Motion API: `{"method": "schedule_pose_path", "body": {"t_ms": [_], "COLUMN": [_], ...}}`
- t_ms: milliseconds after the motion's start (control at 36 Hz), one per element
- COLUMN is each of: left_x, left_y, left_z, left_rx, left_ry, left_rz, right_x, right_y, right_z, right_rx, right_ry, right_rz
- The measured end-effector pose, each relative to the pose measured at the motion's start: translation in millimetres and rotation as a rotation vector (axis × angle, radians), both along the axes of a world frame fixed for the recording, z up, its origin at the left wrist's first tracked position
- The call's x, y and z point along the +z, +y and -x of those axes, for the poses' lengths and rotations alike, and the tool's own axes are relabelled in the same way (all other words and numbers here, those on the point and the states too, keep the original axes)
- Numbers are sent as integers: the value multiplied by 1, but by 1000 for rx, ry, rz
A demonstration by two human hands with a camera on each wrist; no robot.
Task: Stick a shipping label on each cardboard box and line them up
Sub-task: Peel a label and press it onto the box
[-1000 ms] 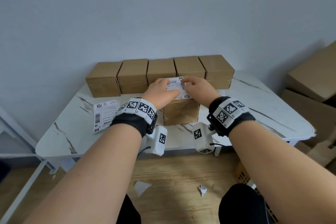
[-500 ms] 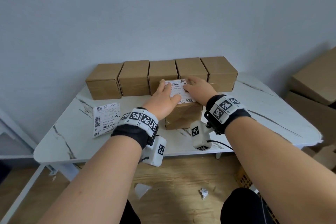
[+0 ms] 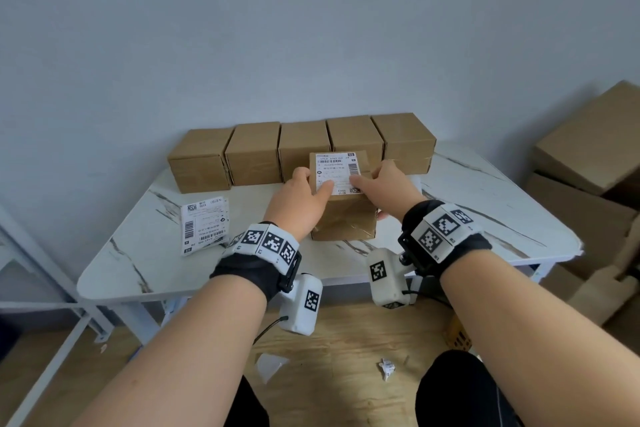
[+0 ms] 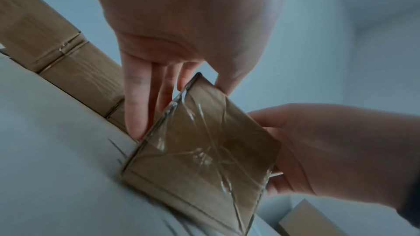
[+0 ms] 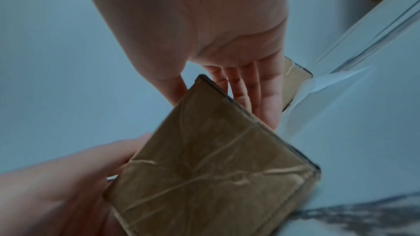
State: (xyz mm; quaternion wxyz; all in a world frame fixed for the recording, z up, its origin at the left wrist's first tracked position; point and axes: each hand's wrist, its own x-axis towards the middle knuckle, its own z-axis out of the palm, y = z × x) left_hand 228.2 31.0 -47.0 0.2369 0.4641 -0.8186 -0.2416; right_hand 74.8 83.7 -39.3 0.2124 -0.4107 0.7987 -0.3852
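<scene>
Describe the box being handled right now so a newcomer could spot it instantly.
On the white marble table, five plain cardboard boxes stand in a row against the wall. Just in front of that row is the labelled box, held between the left hand and right hand. It alone carries a shipping label on top.

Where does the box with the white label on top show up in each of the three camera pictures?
Head view: the labelled box is at centre, in front of the row of boxes, between both hands.
Left wrist view: the labelled box is at lower centre, taped side showing.
Right wrist view: the labelled box is at lower centre.
Shared landmark: the marble table beneath it.
</scene>
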Motion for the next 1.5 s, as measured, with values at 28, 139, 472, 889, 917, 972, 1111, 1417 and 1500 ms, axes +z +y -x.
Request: {"method": "schedule_pose_path", "body": {"t_ms": [28, 139, 472, 889, 917, 972, 1111, 1417, 1500], "left_x": [2, 17, 53, 44, 41, 36, 23, 5, 6], "left_y": [2, 12, 17, -7, -9, -15, -31, -72, -78], "left_z": [0, 7, 95, 243, 250, 262, 284, 302, 300], "left_rx": [-8, -47, -211, -304, -307, -309, -337, -257, -273], "left_ry": [31, 162, 378, 196, 177, 140, 14, -405, -393], "left_rz": [3, 68, 33, 129, 124, 129, 244, 325, 294], "right_x": [2, 17, 46, 32, 30, 24, 6, -13, -16], "right_y": [3, 14, 36, 34, 32, 27, 10, -35, -41], "right_z": [1, 8, 68, 190, 196, 208, 232, 255, 255], "right_rx": [-12, -75, -274, -519, -521, -520, -504, -478, -476], "right_ry": [8, 52, -89, -200, -200, -200, -192, -151, -137], "right_rz": [21, 170, 549, 632, 621, 591, 475, 277, 263]}}
